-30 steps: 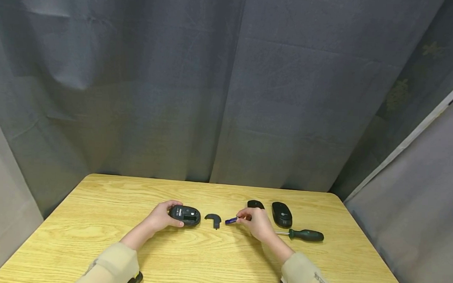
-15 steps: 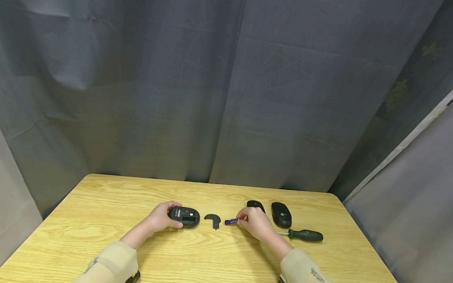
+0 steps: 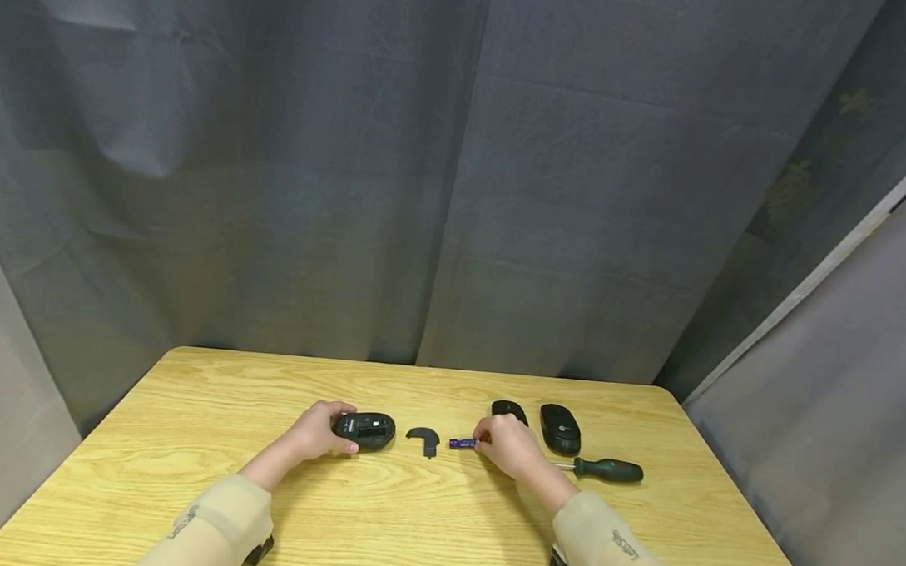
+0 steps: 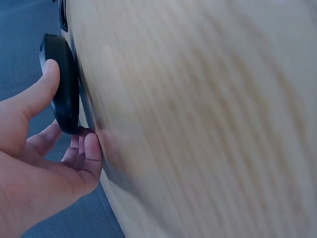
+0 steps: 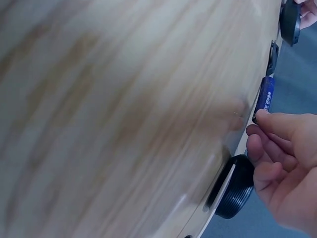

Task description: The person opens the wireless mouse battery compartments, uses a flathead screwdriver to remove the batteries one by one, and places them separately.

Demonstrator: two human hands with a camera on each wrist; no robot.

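Table (image 3: 407,515): three mice (image 3: 369,434) (one battery (image 3: 461,443))

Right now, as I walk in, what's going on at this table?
A person is busy with a computer mouse and a battery. The left hand grips an upturned mouse, its slot uncovered and seemingly empty. The right hand pinches one end of a battery. A loose cover lies on the table between them. Two other mice and a screwdriver lie over to the right.
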